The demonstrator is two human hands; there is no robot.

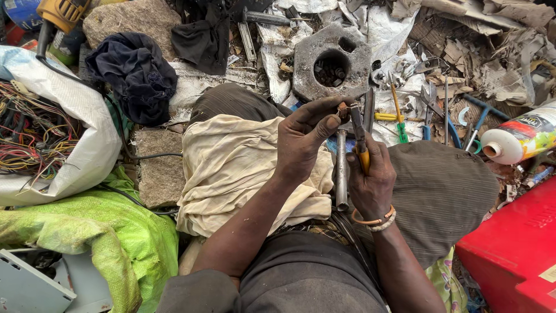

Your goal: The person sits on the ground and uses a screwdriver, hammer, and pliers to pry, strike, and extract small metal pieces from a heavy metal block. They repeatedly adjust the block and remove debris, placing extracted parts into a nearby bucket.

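From where I watch, my left hand (304,142) pinches a small copper-brown metal piece (343,110) between thumb and curled fingertips, held just above my lap. My right hand (370,182) is wrapped tight around the yellow-handled steel pliers (359,136), fingers pressed together on the grips, with the pliers' tips reaching up to the small piece right beside my left thumb; I think the tips are biting it, though the view is too cramped there to be sure. Just below my left fingers, between both hands, a dull grey steel tube (341,171) stands upright over the cream cloth (243,168) spread on my knee. I'd judge the work mid-way: the piece is in hand and under the pliers, not yet freed or set aside. Well beyond my fingertips sits a grey cast metal block with a round hole (331,61), and far left of them a white sack of tangled coloured wires (35,133).
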